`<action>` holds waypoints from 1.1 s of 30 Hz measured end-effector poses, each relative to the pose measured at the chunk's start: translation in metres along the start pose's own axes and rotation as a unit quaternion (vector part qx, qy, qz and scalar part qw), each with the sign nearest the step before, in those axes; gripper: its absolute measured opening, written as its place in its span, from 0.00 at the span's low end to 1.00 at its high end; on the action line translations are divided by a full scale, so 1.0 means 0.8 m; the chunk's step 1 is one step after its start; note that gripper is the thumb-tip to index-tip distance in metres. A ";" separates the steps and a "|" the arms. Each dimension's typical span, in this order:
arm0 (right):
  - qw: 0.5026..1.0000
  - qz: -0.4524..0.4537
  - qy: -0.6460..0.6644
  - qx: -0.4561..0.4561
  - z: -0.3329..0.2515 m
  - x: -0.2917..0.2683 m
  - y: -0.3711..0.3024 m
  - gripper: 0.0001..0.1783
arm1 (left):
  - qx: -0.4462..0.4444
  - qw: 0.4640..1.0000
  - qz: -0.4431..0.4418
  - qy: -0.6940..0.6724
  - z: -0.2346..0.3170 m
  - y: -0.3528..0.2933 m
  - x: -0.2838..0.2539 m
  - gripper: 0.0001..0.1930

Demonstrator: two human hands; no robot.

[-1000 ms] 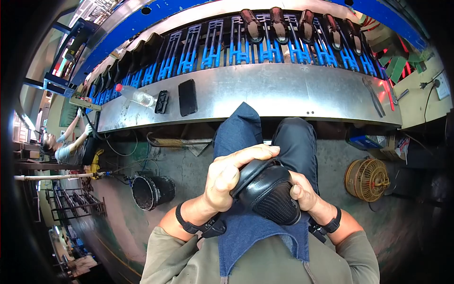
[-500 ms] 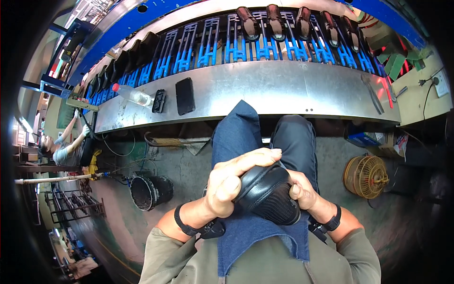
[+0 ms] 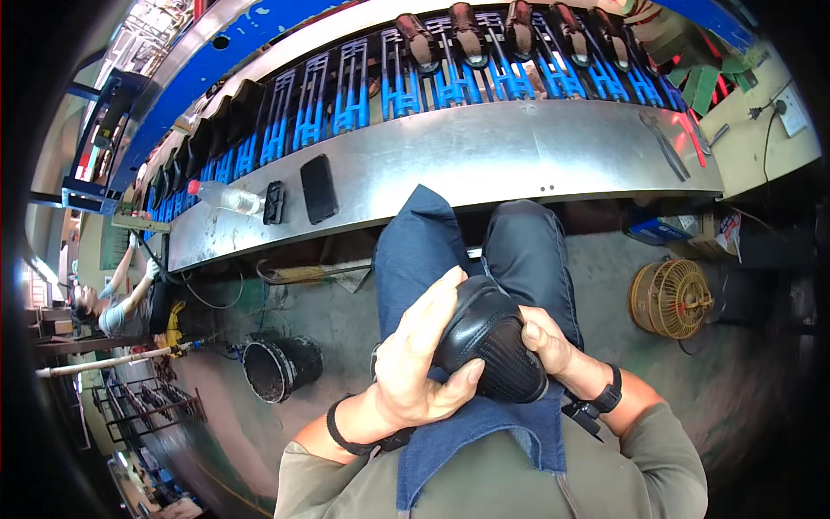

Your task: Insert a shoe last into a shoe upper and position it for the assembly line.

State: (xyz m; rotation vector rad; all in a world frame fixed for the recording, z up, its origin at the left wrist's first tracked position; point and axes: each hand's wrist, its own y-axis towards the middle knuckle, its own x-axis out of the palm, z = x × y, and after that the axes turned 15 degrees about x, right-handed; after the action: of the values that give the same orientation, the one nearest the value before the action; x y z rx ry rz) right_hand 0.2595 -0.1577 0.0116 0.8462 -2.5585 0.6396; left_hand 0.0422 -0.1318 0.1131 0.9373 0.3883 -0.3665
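A black leather shoe [image 3: 491, 342] with a perforated upper is held above my lap, over a blue denim apron [image 3: 475, 445]. My left hand [image 3: 419, 359] holds its left side, fingers stretched along the edge and the thumb pressed on the perforated part. On the other side my right hand [image 3: 552, 350] grips the shoe with bent fingers, the thumb lying near its upper edge. Both palms partly cover the shoe, and its underside is hidden.
Ahead runs a metal bench [image 3: 415, 160] with a phone [image 3: 319, 189], a plastic bottle [image 3: 229, 198] and a long metal tool [image 3: 664, 145]. Behind it, blue racks [image 3: 354, 104] carry several shoes. A black bucket [image 3: 281, 368] and a yellow fan [image 3: 672, 298] flank me. A co-worker [image 3: 121, 311] is far left.
My left fingers have straightened from a curled grip, and the left thumb has moved onto the perforated part. The shoe has turned slightly. The whole view has shifted a little.
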 end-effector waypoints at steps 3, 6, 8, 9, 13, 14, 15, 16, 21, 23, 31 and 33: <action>1.000 0.010 0.020 0.006 0.009 -0.006 -0.001 0.45 | 0.013 1.000 0.007 0.016 -0.010 -0.006 0.011 0.40; 0.997 0.021 0.070 -0.006 0.016 -0.011 0.001 0.46 | -0.043 0.982 0.085 -0.163 -0.025 -0.010 0.034 0.50; 0.982 0.028 0.183 -0.026 -0.006 -0.001 0.003 0.47 | -0.047 0.985 0.064 -0.154 -0.022 -0.014 0.039 0.49; 0.967 -0.009 0.252 -0.026 -0.002 -0.009 0.006 0.46 | -0.063 0.987 0.033 -0.143 -0.023 -0.013 0.039 0.48; 0.945 0.056 0.321 -0.032 -0.024 0.015 0.022 0.42 | -0.029 0.998 -0.051 -0.027 -0.025 0.027 0.018 0.50; 0.952 0.088 0.291 -0.037 -0.023 0.016 0.021 0.44 | 0.005 0.998 -0.058 -0.013 -0.033 0.035 0.015 0.50; 0.864 -0.142 0.479 -0.067 -0.014 0.014 0.022 0.45 | -0.018 0.996 -0.083 -0.018 -0.036 0.033 0.007 0.47; 0.867 -0.160 0.469 -0.053 -0.008 0.010 0.025 0.45 | -0.022 0.994 -0.100 -0.042 -0.042 0.033 0.000 0.45; 0.888 -0.165 0.428 -0.007 -0.005 0.003 0.026 0.47 | -0.056 0.984 -0.103 -0.131 -0.044 0.042 -0.014 0.35; 0.865 -0.114 0.488 0.020 -0.017 0.011 0.026 0.50 | -0.033 0.991 -0.076 -0.102 -0.038 0.043 -0.010 0.34; 0.957 0.010 0.256 -0.138 -0.053 0.019 0.056 0.34 | -0.010 0.999 -0.023 -0.021 0.007 0.044 -0.017 0.38; 0.958 -0.069 0.164 -0.224 -0.050 0.001 0.077 0.33 | -0.120 0.989 -0.030 -0.076 0.014 0.038 -0.023 0.51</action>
State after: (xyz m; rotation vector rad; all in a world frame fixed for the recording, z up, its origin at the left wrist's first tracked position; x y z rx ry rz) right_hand 0.2282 -0.0929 0.0264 0.6847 -2.1909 0.1287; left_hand 0.0422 -0.1225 0.1491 0.6584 0.3135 -0.4332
